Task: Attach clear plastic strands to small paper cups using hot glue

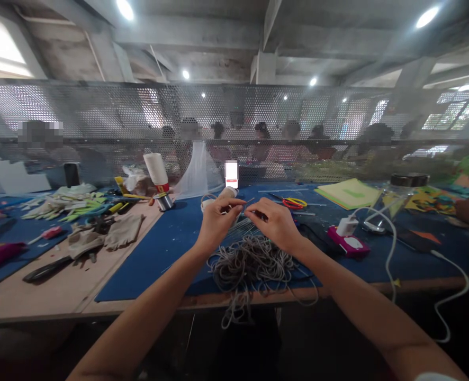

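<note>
My left hand [219, 218] and my right hand [276, 221] are raised over the blue mat [155, 248], fingertips almost meeting. Both are closed in a pinch. A thin, pale sliver [251, 200] shows between the fingertips, too fine to name. Beneath the hands lies a bundle of thin, straight, shiny strands [242, 227]. Nearer me is a tangled heap of grey cord [254, 262], some loops hanging over the table edge. Behind my left hand, a roll-like white object [228, 192] is partly hidden.
Scissors with red and yellow handles [295, 202] lie beyond my right hand. Right are a magenta power socket [348, 242], white cable [393, 238] and yellow paper sheets [349, 193]. Left are stacked paper cups [155, 169] and work gloves [124, 232]. A perforated screen [123, 116] stands behind.
</note>
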### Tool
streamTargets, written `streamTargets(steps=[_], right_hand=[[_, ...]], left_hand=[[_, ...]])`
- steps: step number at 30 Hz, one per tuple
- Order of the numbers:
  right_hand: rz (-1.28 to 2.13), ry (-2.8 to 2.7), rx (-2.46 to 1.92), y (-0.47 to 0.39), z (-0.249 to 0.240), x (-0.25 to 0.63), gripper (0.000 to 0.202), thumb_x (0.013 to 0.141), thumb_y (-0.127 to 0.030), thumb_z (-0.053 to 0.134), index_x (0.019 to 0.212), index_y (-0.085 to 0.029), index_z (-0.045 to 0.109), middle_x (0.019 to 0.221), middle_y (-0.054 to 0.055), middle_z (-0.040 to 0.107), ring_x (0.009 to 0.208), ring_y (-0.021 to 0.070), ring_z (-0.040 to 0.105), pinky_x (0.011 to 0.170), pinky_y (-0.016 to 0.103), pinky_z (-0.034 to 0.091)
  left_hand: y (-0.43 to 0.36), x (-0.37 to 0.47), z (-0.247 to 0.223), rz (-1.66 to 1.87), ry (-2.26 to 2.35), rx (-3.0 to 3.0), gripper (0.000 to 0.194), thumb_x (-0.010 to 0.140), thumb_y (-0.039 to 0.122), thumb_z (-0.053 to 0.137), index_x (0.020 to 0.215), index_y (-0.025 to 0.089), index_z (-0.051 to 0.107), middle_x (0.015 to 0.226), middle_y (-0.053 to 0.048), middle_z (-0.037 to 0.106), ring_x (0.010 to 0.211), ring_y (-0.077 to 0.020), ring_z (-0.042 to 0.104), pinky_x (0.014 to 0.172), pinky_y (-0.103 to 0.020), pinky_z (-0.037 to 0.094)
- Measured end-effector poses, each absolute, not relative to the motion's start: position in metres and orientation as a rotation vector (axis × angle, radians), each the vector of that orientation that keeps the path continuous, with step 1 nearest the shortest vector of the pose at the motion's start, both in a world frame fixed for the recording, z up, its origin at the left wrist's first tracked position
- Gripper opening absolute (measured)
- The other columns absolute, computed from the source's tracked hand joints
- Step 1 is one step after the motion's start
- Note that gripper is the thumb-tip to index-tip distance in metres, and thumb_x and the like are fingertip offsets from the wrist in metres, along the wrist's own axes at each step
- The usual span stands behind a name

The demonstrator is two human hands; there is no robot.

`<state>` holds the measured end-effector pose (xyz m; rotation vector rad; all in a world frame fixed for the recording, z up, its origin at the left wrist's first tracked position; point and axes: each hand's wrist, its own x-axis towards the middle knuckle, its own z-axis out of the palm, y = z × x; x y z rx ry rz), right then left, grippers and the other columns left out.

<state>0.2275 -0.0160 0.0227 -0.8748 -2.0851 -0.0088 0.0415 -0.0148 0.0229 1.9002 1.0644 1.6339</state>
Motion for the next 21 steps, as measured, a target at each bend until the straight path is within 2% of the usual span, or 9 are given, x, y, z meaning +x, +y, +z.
streamTargets(steps=[5, 10, 15, 21], right_hand=[[0.184, -1.957, -0.800, -0.016, 0.026, 0.229, 0.019, 0.098, -0.036, 0.058, 0.098, -0.023, 0.072, 0.092, 0.004, 0.068, 0.082, 0.0166, 0.062, 0.078, 0.031, 0.049], [0.411, -1.714, -0.755, -0.013, 0.032, 0.232, 0.019, 0.094, -0.037, 0.061, 0.103, -0.023, 0.071, 0.105, 0.006, 0.070, 0.095, 0.0184, 0.065, 0.084, 0.033, 0.052], [0.684, -1.596, -0.763, -0.004, 0.031, 0.233, 0.025, 0.087, -0.044, 0.068, 0.096, -0.022, 0.072, 0.093, 0.004, 0.072, 0.086, 0.0173, 0.065, 0.083, 0.033, 0.053], [0.871, -1.531, -0.773, 0.002, 0.026, 0.231, 0.026, 0.084, -0.046, 0.070, 0.090, -0.021, 0.070, 0.084, 0.003, 0.069, 0.077, 0.0152, 0.063, 0.079, 0.032, 0.054]], left_hand=[[-0.016, 0.040, 0.025, 1.599, 1.013, 1.750, 0.013, 0.084, 0.026, 0.069, 0.092, 0.020, 0.078, 0.072, -0.001, 0.063, 0.056, -0.0092, 0.047, 0.051, -0.024, 0.038], [-0.019, 0.041, 0.026, 1.655, 1.030, 1.844, 0.014, 0.085, 0.025, 0.068, 0.094, 0.021, 0.078, 0.090, -0.005, 0.066, 0.070, -0.0124, 0.056, 0.057, -0.024, 0.044], [-0.025, 0.044, 0.029, 1.697, 1.064, 1.989, 0.015, 0.088, 0.021, 0.064, 0.094, 0.022, 0.078, 0.089, -0.005, 0.065, 0.079, -0.0144, 0.058, 0.063, -0.025, 0.045], [-0.029, 0.046, 0.028, 1.703, 1.062, 2.062, 0.016, 0.090, 0.020, 0.063, 0.097, 0.023, 0.078, 0.090, -0.004, 0.062, 0.074, -0.0130, 0.055, 0.064, -0.026, 0.044]])
